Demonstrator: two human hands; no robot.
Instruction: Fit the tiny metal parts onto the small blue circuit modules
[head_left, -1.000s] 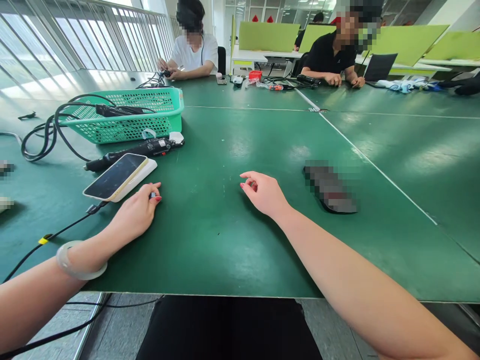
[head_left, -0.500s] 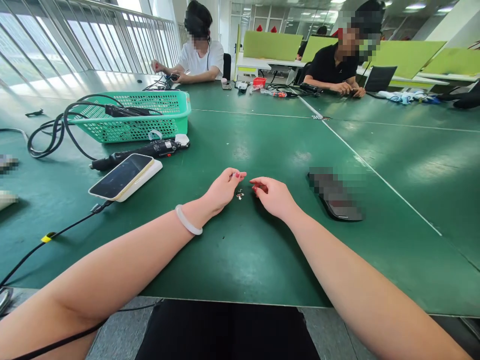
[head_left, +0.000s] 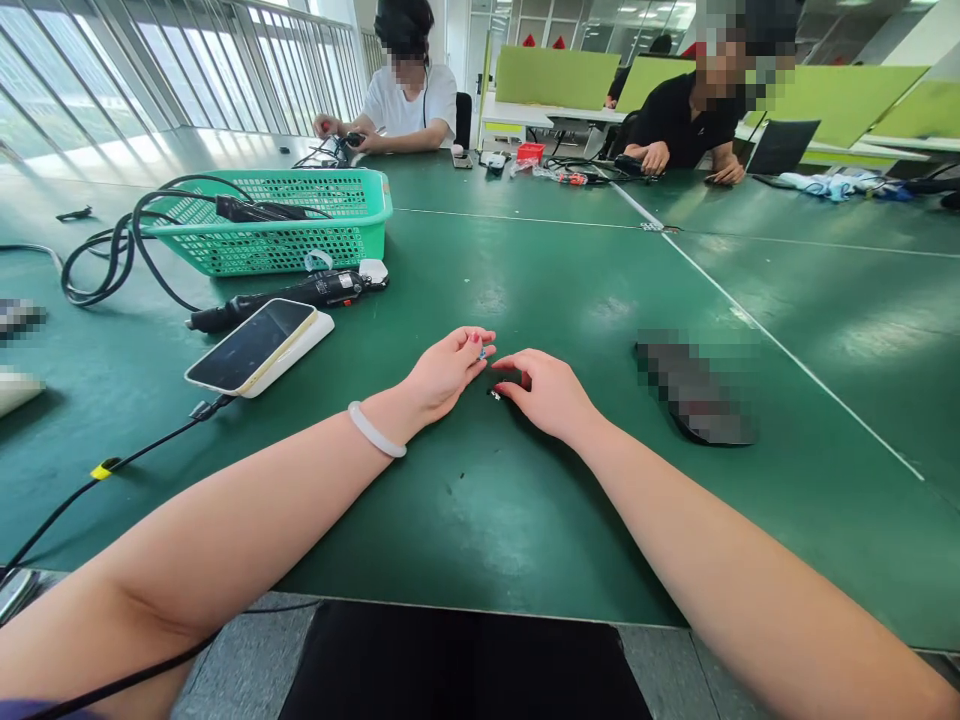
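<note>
on the green worktop (head_left: 570, 560), the left hand (head_left: 448, 375) pinches a tiny bluish piece (head_left: 483, 354); the curled right hand (head_left: 546, 393) now has its thumb at the silvery piece (head_left: 495, 396) between the hands, likely bringing it within grasp. whether it grips is unclear. the silvery piece appears shiny, irregular.

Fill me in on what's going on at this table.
A person has both hands close together over the green table. The left hand holds a small bluish piece. The right hand has its thumb at some tiny shiny bits; whether it grips them is unclear. Off to the left, a phone rests on something white, with a black tool behind it, in front of a green basket.
</note>
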